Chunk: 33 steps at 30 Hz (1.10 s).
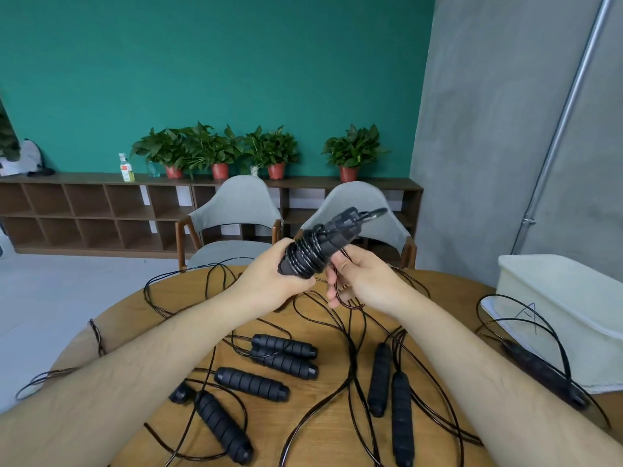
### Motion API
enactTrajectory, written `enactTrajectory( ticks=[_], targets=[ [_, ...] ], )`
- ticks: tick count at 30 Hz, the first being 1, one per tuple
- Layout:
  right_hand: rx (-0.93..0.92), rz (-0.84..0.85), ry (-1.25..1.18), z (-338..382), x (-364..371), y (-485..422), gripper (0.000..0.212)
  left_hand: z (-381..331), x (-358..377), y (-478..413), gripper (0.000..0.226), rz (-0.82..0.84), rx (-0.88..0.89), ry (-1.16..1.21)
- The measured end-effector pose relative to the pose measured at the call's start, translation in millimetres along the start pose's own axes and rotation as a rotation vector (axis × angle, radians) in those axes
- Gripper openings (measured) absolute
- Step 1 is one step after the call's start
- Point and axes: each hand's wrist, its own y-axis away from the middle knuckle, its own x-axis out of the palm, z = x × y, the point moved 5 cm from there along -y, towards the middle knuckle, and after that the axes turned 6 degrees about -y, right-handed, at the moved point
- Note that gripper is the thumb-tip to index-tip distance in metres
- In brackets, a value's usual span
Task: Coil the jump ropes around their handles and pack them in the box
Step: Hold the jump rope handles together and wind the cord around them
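My left hand (pixel 269 278) grips the lower end of a pair of black jump rope handles (pixel 323 246) held up above the round wooden table (pixel 337 429). Black cord is wound in several turns around the middle of those handles. My right hand (pixel 357 276) holds the loose cord just right of the coil, fingers curled around it. Several more black ribbed handles (pixel 251 384) lie on the table below my arms, their cords tangled across the top. The white box (pixel 569 311) stands at the table's right edge; one more rope's handle (pixel 542 372) and cord lie against it.
Two grey chairs (pixel 236 214) stand at the table's far side. Behind them a low wooden shelf (pixel 101 214) carries potted plants and a bottle. Cord loops hang over the table's left edge (pixel 43 379).
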Motion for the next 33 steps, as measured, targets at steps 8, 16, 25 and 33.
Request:
enactTrajectory(
  ticks=[8, 16, 25, 33],
  targets=[
    [0.142, -0.153, 0.002, -8, 12, -8, 0.02, 17, -1, -15, 0.033, -0.175, -0.143, -0.38],
    [-0.035, -0.389, 0.19, 4, 12, -6, 0.038, 43, 10, -28, 0.035, -0.093, -0.346, -0.345],
    [-0.161, -0.387, 0.086, 12, 19, -4, 0.058, 52, 26, -20, 0.034, 0.078, -0.502, 0.024],
    [-0.421, -0.437, 0.364, 24, 12, -3, 0.058, 39, 46, -9, 0.02, 0.3, -0.486, 0.506]
  ],
)
